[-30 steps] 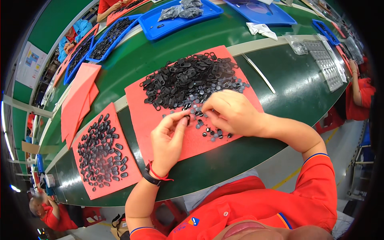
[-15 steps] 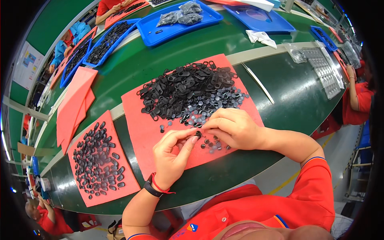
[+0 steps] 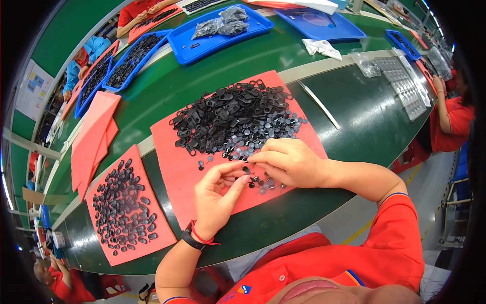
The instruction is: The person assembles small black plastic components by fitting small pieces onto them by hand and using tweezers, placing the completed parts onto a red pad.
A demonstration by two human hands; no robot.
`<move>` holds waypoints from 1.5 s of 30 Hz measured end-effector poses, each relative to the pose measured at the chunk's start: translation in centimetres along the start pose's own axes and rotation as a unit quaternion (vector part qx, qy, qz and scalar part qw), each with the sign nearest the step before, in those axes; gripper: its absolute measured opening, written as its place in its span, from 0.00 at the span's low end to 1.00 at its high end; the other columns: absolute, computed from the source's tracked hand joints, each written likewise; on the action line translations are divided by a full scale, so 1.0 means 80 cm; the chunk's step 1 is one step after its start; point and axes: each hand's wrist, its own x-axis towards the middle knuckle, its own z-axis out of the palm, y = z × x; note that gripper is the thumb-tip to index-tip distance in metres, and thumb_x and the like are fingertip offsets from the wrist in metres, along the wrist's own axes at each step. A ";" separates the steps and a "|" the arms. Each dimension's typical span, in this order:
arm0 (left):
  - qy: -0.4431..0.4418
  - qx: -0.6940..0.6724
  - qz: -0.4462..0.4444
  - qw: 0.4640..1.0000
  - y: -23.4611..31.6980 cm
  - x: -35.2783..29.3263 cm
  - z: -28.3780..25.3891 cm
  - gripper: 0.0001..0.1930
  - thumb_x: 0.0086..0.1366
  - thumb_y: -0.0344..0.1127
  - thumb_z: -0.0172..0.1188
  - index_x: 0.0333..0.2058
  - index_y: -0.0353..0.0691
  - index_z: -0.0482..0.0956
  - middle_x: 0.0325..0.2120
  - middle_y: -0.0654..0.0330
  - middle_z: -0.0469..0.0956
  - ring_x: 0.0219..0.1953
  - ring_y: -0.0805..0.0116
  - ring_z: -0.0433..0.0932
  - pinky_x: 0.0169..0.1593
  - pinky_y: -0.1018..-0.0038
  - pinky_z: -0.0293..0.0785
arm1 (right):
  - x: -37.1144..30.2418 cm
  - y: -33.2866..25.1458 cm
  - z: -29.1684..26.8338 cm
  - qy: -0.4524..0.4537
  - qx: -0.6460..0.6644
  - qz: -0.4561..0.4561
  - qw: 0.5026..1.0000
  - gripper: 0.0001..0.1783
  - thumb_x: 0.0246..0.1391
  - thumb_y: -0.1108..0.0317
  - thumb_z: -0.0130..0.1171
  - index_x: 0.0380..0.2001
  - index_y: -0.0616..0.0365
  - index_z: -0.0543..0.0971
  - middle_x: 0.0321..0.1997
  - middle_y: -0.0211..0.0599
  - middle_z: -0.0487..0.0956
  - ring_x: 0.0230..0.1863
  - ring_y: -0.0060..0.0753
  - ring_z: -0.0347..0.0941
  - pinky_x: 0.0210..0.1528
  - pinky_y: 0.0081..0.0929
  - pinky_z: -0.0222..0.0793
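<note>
Over the pink mat, the left hand pinched a black part; the right hand closed beside it, its hold unclear. Seemingly mid-fitting, this needed careful alignment next.

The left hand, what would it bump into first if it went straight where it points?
Probably the right hand: its fingers are just ahead of the left hand, though I can't tell the exact depth.

Factory assembly area: a long green workbench carries pink mats bearing many small black parts, blue trays and bagged components, co-workers in red shirts occupy other stations, and a yellow line marks the grey floor.
</note>
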 end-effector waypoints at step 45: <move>0.039 0.141 0.076 0.986 0.004 0.003 -0.011 0.08 0.53 0.20 0.61 0.34 0.34 0.79 0.32 0.60 0.76 0.34 0.77 0.75 0.35 0.83 0.71 | 0.005 -0.020 -0.010 -0.028 0.379 0.292 0.877 0.07 0.53 0.79 0.54 0.36 0.65 0.76 0.34 0.35 0.76 0.31 0.20 0.74 0.34 0.17 0.71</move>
